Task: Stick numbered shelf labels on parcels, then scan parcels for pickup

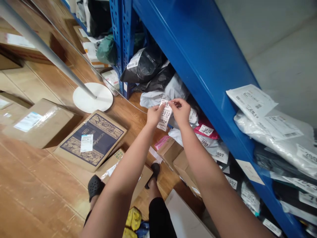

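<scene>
Your left forearm (119, 178) and right forearm (213, 168) reach up from the bottom edge, nearest the camera. Between your hands is the label strip (164, 116), held above the wooden floor (32, 191) beside the blue rack (198, 62). You have its left edge in the grip of your left hand (154, 116), thumb over the printed face; 3013 can be read there. Your right hand (182, 113) has its grip pressed together, pinching the strip's top right corner.

Just beyond and beside your hands, bags lie along the rack: a black bag (145, 64), a red packet (206, 129) labelled 3010 and a white packet (204, 141) labelled 3009. On the shelf to the right, a white envelope (250, 97) lies on a clear-wrapped bag (279, 132).

To the left stand a box with a dark blue printed top (95, 140), a plain brown box (42, 124) and a round white base (92, 99) carrying a slanting pole (54, 49). Below, you wear black clogs (96, 186).
</scene>
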### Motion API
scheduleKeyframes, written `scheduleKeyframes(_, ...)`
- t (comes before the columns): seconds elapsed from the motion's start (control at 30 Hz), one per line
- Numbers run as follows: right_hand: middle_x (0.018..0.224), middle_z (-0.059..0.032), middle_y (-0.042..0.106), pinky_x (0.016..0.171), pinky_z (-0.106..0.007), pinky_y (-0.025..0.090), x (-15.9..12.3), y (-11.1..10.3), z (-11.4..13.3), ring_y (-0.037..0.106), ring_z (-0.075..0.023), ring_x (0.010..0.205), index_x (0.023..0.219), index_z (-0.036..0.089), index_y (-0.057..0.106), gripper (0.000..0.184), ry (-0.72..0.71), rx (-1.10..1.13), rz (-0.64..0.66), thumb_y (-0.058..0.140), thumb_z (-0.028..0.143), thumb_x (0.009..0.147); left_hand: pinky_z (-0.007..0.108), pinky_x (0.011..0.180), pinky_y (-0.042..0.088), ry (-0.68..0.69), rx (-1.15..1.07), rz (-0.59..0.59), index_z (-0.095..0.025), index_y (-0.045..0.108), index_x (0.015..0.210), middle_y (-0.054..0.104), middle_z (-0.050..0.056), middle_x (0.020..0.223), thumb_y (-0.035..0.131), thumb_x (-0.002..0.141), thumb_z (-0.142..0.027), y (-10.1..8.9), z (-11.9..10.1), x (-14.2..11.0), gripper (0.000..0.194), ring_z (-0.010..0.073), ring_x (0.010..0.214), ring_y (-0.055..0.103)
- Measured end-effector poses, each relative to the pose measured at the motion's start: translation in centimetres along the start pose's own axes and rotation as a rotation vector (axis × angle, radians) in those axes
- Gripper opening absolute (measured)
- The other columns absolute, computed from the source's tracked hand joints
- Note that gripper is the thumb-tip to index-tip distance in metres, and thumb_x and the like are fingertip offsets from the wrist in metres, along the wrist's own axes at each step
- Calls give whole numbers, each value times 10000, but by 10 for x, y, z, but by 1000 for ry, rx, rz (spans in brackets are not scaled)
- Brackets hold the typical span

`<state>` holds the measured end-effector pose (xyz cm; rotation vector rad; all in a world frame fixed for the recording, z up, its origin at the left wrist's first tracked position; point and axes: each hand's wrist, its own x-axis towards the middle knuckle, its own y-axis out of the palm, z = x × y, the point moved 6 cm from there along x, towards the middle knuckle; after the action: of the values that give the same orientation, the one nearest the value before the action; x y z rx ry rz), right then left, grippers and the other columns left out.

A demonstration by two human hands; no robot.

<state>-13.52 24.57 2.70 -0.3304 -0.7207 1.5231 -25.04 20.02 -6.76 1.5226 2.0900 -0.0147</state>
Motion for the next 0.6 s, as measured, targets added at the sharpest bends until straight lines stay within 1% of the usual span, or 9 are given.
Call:
scheduleKeyframes(0.1,798,-35,645,683,-284,500,-4,2,3,580,-154,681,790,175,671,191,5,-78,-4,654,365,803,223,572,427,65,-179,60,-149,694,862,679,18,715,704,705,-458,5,-2,-2,346,118,605,565)
scheduleKeyframes(0.17,800,-37,650,690,-288,505,-7,3,2,586,-160,694,822,173,674,206,50,-75,20,652,376,795,218,548,411,60,-200,65,-147,679,840,662,8,688,714,690,-415,3,-3,-2,308,108,577,546)
scheduleKeyframes(0.23,785,-33,654,689,-290,506,-11,3,3,586,-163,691,860,169,677,218,93,-61,34,656,371,784,214,518,384,49,-154,79,-144,659,769,632,-1,636,710,694,-419,-1,-4,-3,290,101,541,517)
scheduleKeyframes(0.3,770,-26,653,701,-291,499,-16,3,8,584,-162,690,846,169,682,208,91,-92,22,656,366,783,217,521,381,55,-96,101,-145,650,748,616,-4,615,698,707,-443,-5,-6,-4,305,102,538,508)
scheduleKeyframes(0.37,744,-19,642,710,-288,485,-20,2,17,578,-158,683,789,172,685,198,58,-154,-21,659,368,789,221,538,388,65,-31,102,-146,641,730,610,-1,612,676,727,-473,-10,-10,-5,330,107,551,511)
scheduleKeyframes(0.5,718,-16,625,686,-279,475,-22,0,32,570,-152,657,767,169,698,210,7,-199,-138,654,371,807,219,528,350,89,82,20,-157,583,633,572,-4,573,608,771,-547,-14,-21,-4,415,106,548,483)
scheduleKeyframes(0.57,738,-26,629,691,-282,482,-19,0,32,575,-153,663,779,165,704,220,-1,-203,-188,642,373,818,220,515,336,68,41,16,-158,569,609,544,-11,553,582,779,-581,-9,-22,0,456,103,533,463)
scheduleKeyframes(0.6,742,-30,629,690,-283,486,-17,0,29,576,-154,664,776,163,702,224,0,-204,-205,642,375,818,219,519,343,55,2,28,-155,584,627,547,-13,564,592,772,-582,-6,-21,2,451,101,536,464)
